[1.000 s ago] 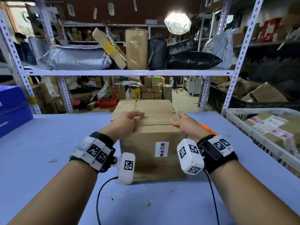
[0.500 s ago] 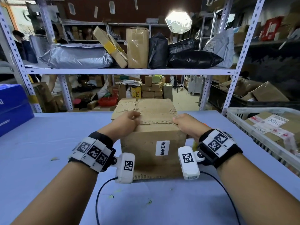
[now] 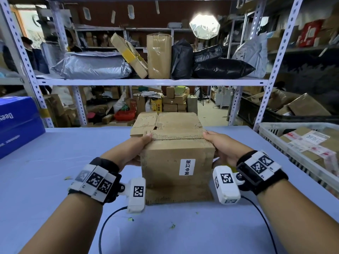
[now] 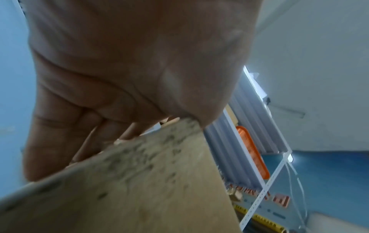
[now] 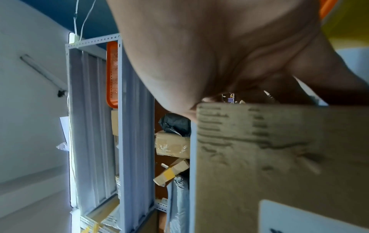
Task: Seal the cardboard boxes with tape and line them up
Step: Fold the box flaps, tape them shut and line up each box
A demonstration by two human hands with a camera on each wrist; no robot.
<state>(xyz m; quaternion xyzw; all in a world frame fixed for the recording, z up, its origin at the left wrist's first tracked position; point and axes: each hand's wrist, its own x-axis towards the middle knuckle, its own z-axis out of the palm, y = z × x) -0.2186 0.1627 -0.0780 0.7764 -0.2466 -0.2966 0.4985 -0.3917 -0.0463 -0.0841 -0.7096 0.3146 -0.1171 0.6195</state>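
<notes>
- The left hand (image 3: 134,150) grips the near left top corner of the worn brown cardboard box (image 3: 176,162), thumb on the top flap and the other fingers (image 4: 66,123) curled down along the left side wall.
- The right hand (image 3: 222,147) grips the opposite near right top corner the same way, thumb on top and fingers wrapped around the right side.
- The box stands upright on the pale blue table (image 3: 55,162), straight in front of the person, with its top flaps folded shut and the seam between them running across.
- A white label with black characters (image 3: 187,167) sits on the box's near face.
- To the right, a white plastic basket (image 3: 271,129) holds labelled parcels; it is well apart from the box.
- At the left edge of the table lies a blue carton (image 3: 16,123).
- Behind the table, a grey metal shelf (image 3: 146,81) carries a silver mailing bag (image 3: 91,66), taped brown parcels and black bags.
</notes>
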